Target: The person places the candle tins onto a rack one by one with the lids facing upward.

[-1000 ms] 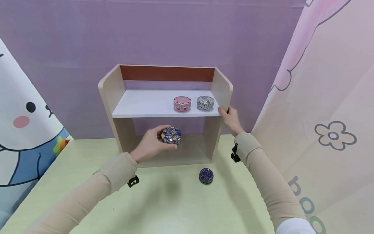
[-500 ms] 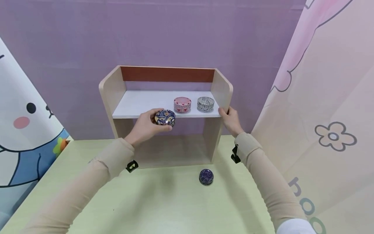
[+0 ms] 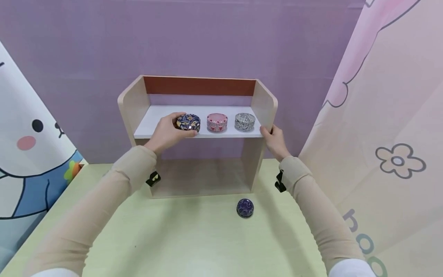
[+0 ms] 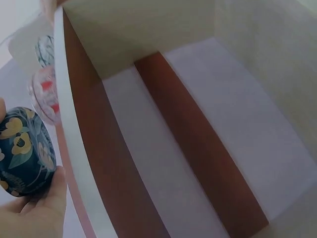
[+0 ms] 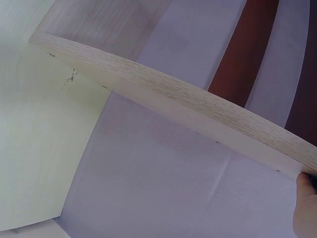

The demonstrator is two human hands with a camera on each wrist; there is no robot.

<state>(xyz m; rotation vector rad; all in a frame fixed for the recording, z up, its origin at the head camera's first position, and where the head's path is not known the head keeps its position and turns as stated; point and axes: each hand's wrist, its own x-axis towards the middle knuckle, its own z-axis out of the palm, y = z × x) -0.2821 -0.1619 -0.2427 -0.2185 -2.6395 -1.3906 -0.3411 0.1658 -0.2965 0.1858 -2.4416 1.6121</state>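
My left hand (image 3: 167,132) pinches a round navy tin with yellow flowers (image 3: 188,122) between thumb and fingers, at the front of the white upper shelf (image 3: 160,115). Whether the tin's base touches the shelf cannot be told. In the left wrist view this floral tin (image 4: 25,151) shows its patterned side. To its right on the shelf sit a pink tin with red hearts (image 3: 217,122) and a black-and-white patterned tin (image 3: 244,122). My right hand (image 3: 275,141) grips the front edge of the unit's right side panel (image 3: 265,103), level with the upper shelf.
A dark purple tin (image 3: 245,208) lies on the pale green table (image 3: 207,242), in front of the wooden shelf unit's lower right corner. The lower compartment (image 3: 204,177) opens forward. A purple cloth (image 3: 207,38) hangs behind, with printed cloths at both sides.
My left hand has raised the floral tin from in front of the lower compartment up to the upper shelf and moved it slightly left. My right hand keeps its grip on the panel.
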